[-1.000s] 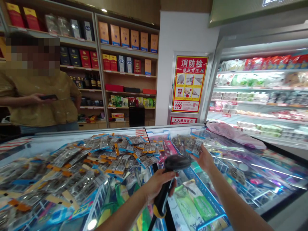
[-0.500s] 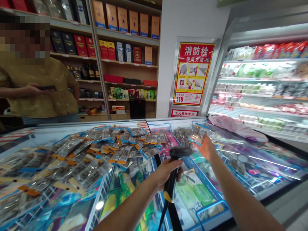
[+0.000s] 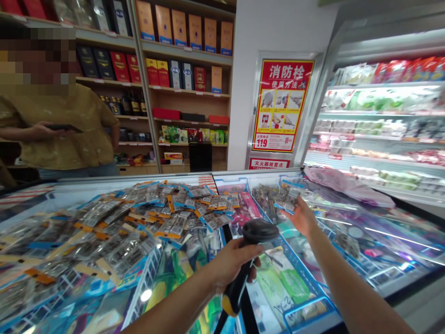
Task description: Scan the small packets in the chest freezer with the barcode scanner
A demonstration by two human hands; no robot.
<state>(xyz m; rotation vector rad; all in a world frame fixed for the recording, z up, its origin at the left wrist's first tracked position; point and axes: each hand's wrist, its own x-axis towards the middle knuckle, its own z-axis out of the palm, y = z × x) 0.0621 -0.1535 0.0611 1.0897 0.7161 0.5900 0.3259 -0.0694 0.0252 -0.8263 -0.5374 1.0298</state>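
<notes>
My left hand point(image 3: 233, 263) is wrapped around the grip of a black barcode scanner point(image 3: 259, 230) with a yellow patch low on its handle. The scanner's head points to the right, and its cable runs down out of view. Farther off, my right hand point(image 3: 301, 217) holds a small clear packet point(image 3: 287, 198) with blue edges between thumb and fingers, above the freezer's right section. Many similar packets point(image 3: 174, 211), with blue or orange edges, lie heaped to the left of my hands.
A chest freezer with blue wire baskets point(image 3: 302, 260) spreads below my hands, holding green bags point(image 3: 292, 283). A pink plastic bag point(image 3: 342, 183) lies at its right rim. Behind the freezer, a person point(image 3: 66, 125) stands at the left, holding a dark phone-like object. Shelves and a lit fridge stand behind.
The scanner has tilted, its handle's lower end swinging left, and my left hand has shifted slightly left and down. My right hand still holds the packet, whose glare has dimmed.
</notes>
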